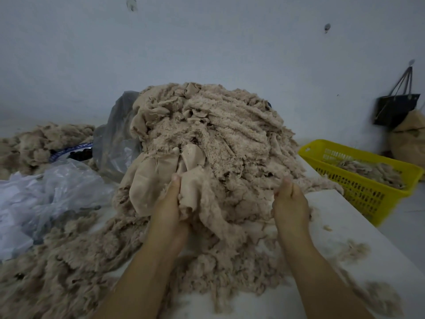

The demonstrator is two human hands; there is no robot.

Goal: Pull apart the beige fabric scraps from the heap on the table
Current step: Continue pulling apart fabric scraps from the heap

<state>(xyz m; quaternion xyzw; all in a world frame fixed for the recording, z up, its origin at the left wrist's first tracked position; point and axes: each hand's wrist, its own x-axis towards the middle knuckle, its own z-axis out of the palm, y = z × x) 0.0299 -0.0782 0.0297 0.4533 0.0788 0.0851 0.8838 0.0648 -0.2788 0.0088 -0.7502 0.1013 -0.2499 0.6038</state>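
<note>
Fleece scraps in beige lie nearest to us, spread flat over the near left part of the white table. On the near right of the table we count at least three small tufts, apart from one another.

Two bare hands work at the front foot of the heap. The left hand grips a smooth beige scrap, thumb on top and fingers curled under the cloth. The right hand grips fluffy fabric at the heap's right foot, thumb pointing away from us and fingers buried in the pile. The hands are apart, with fleece draped between them.

One heap stands in the middle of the table. It consists of beige fabric scraps, mostly fluffy, with a few smooth pieces on its front left face.

Left of the heap we count two plastic bags: one white crumpled bag on the table and one grey translucent bag touching the heap's left side. Between them shows one blue-and-white rim; its markings are too blurred to read. Behind it lies one lower pile of beige fleece.

Right of the heap, one yellow slotted basket sits just beside the table's right edge and holds a shallow layer of beige scraps.

Farthest away, one black bag hangs by its straps on the pale wall, with one tan sack below it. Any lettering on either is too small to tell.
</note>
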